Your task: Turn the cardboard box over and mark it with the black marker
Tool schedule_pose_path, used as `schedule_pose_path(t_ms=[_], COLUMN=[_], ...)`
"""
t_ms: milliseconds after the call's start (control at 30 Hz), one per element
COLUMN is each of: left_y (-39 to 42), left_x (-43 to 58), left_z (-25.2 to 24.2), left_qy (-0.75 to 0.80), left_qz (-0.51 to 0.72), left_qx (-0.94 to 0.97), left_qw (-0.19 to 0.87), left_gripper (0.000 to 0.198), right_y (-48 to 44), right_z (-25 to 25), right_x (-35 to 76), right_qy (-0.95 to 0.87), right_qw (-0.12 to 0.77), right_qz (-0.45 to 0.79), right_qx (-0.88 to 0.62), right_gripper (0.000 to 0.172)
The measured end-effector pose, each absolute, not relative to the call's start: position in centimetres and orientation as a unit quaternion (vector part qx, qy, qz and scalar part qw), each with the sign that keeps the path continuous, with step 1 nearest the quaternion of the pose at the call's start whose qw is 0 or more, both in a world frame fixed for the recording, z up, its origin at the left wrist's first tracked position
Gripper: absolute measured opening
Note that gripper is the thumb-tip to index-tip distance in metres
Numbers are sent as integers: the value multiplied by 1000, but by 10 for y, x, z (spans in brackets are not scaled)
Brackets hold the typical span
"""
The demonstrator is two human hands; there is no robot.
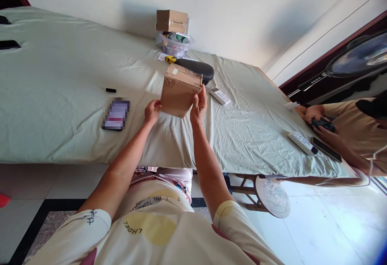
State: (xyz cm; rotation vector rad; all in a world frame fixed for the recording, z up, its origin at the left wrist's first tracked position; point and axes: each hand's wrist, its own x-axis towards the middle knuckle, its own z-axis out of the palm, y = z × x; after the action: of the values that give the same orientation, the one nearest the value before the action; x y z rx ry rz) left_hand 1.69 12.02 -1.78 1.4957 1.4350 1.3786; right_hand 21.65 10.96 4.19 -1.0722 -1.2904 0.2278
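Between my two hands is a brown cardboard box (179, 92), tilted above the cloth-covered table (75, 67), with dark line drawings and a small pale label on it. My left hand (152, 112) pinches its lower left edge. On the right side, my right hand (198, 104) grips the box with the thumb in front and fingers round the edge. Just behind the box lies a black case (201, 68), partly covered by it. A yellow tool (171, 59), perhaps a tape measure, sits beside the case. A white device (220, 96) lies to the right of my right hand.
Left of my hands are a phone (116, 114) and a small black stick (111, 90). By the wall, a clear tub (175, 45) carries another cardboard box (171, 21). At right, a person (356, 132) holds a dark object near a white power strip-like device (302, 143). A stool (272, 196) stands below.
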Motion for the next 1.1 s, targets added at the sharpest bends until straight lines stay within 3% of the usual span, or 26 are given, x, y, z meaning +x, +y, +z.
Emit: schedule_pose_path(t_ms=[233,500,700,933,1100], left_y=[111,102,98,99,97], left_x=[22,30,31,28,29], left_z=[-13,-4,3,-2,-5], left_qy=[638,672,677,674,672], left_qz=[377,291,264,244,244], left_qx=[639,664,670,681,684], left_qw=[208,154,152,149,145], left_gripper=[21,11,19,4,5], right_y=[96,87,85,80,74], right_z=[-7,-35,-37,-38,-37], right_x=[232,233,228,228,227], right_qy=[-598,-585,-581,-560,-555], right_qw=[579,379,399,404,390], right_qz=[144,91,92,101,106], right_qx=[-535,-711,-704,-716,-727], right_gripper=[56,37,33,33,33])
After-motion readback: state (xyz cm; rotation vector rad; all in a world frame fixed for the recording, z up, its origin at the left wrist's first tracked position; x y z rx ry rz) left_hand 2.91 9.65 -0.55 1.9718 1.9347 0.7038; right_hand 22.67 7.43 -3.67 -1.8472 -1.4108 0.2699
